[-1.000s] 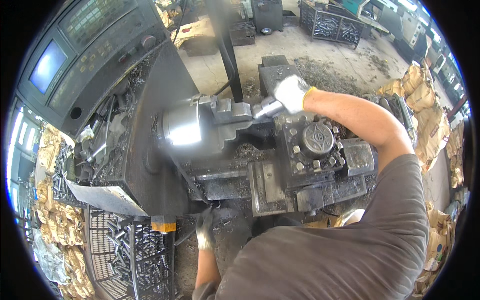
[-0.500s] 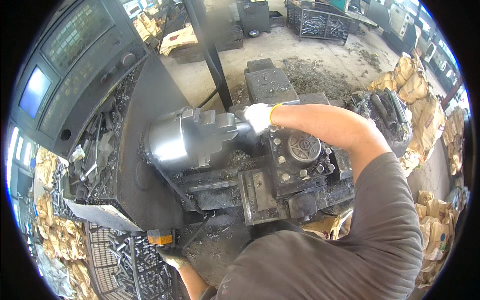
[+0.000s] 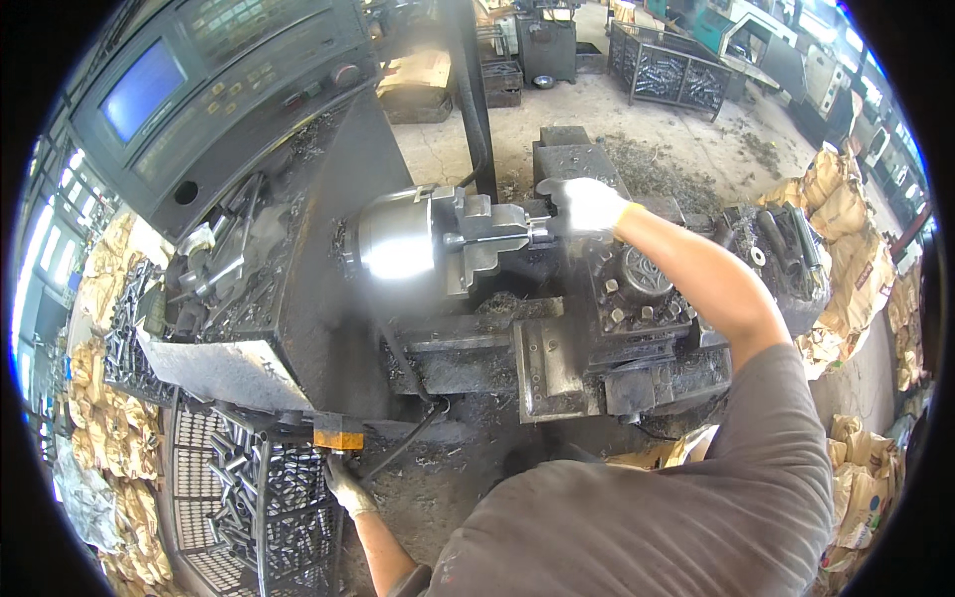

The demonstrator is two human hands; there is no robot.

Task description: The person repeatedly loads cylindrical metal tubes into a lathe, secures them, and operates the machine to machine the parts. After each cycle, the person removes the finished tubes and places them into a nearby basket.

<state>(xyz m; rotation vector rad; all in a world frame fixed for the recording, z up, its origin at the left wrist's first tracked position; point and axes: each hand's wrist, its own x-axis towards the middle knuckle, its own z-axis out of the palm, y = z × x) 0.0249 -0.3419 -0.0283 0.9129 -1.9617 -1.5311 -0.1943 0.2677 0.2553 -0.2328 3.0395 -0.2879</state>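
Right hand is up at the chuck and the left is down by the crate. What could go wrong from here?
1. The gloved right hand sits at the jaws of the chuck; if the spindle turned, the glove could likely get caught.
2. The forearm crosses the tool post, so a slip could knock it against hard edges.
3. The left hand reaches low beside the crate of metal parts, out of the line of sight, near chips that could cut.

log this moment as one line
right hand: gloved, at chuck jaws | left hand: gloved, low by orange box and parts crate | tool post: under right arm
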